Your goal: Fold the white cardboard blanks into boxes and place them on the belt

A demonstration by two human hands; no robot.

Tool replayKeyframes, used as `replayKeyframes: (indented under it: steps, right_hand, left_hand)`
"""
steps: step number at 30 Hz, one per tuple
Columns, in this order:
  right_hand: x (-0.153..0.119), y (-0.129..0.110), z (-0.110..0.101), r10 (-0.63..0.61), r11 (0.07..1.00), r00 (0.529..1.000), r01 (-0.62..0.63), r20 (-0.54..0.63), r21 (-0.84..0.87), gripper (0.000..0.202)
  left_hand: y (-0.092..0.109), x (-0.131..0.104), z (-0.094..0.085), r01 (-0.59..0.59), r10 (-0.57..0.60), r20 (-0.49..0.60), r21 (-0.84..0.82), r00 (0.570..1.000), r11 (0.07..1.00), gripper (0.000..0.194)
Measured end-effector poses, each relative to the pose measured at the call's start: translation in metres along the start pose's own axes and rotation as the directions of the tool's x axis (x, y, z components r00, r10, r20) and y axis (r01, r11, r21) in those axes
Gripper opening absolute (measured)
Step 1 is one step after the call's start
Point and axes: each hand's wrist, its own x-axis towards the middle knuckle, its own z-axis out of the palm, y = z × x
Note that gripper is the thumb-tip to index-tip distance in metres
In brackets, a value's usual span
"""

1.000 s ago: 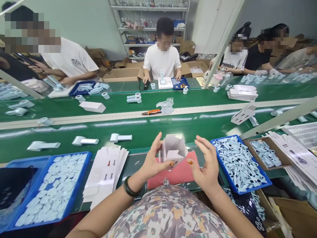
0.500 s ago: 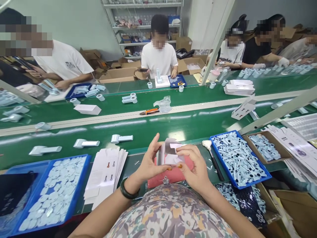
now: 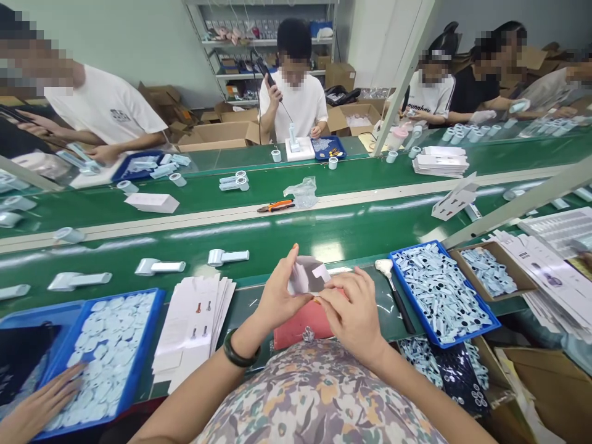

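A small white carton (image 3: 303,275) with its end flaps unfolded is held in front of me, above a red pouch-like item (image 3: 296,328). My left hand (image 3: 274,296) wraps the carton's left side, thumb along the near edge. My right hand (image 3: 354,313) pinches at the carton's right end near a flap; its fingertips are partly hidden. To the left of my hands lies a stack of flat printed cartons (image 3: 193,320). A black-handled tool with a whitish head (image 3: 396,299) rests to the right.
Blue trays hold pale blue pieces, one at left (image 3: 160,299) and one at right (image 3: 497,327). Another person's hand (image 3: 53,394) reaches into the left tray. Pale blue handheld parts (image 3: 160,266) lie on the green belt (image 3: 365,216). Orange-handled pliers (image 3: 276,206) lie beyond. Co-workers sit opposite.
The carton has tilted and my right hand has closed in on its near edge. Another person's hand has appeared over the left tray. The person opposite has raised a dark tool.
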Motion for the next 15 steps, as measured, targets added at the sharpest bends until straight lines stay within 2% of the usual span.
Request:
replayKeyframes:
  steps: [2,4,6,8,10,12,15]
  right_hand:
    - [-0.004,0.002,0.005,0.020,0.995,0.997,-0.012,-0.068,0.103,0.020]
    - [-0.005,0.009,0.004,0.067,0.980,0.996,-0.053,-0.063,0.194,0.034]
    - [-0.003,0.017,-0.001,0.064,0.971,0.998,-0.061,-0.007,0.230,0.036]
    - [0.000,0.024,-0.008,0.004,0.965,0.997,-0.024,0.079,0.262,0.036]
    - [0.005,0.029,-0.012,-0.044,0.946,0.985,-0.013,0.169,0.325,0.041]
    - [0.008,0.029,-0.013,-0.046,0.925,0.975,-0.040,0.217,0.377,0.044]
    - [0.010,0.027,-0.008,0.006,0.916,0.979,-0.088,0.205,0.390,0.044]
  left_hand:
    - [0.000,-0.002,-0.001,0.032,-0.032,0.002,-0.047,0.999,0.998,0.107]
    - [0.001,-0.006,-0.005,0.028,-0.023,0.058,-0.096,0.998,0.995,0.109]
    - [0.004,-0.008,-0.012,-0.070,0.088,0.134,-0.131,0.987,0.989,0.104]
    - [0.008,-0.006,-0.020,-0.231,0.261,0.200,-0.164,0.944,0.959,0.093]
    - [0.014,-0.001,-0.028,-0.343,0.375,0.235,-0.169,0.897,0.924,0.090]
    - [0.020,0.004,-0.033,-0.395,0.413,0.242,-0.119,0.878,0.911,0.098]
    - [0.028,0.007,-0.035,-0.430,0.420,0.187,0.016,0.888,0.903,0.104]
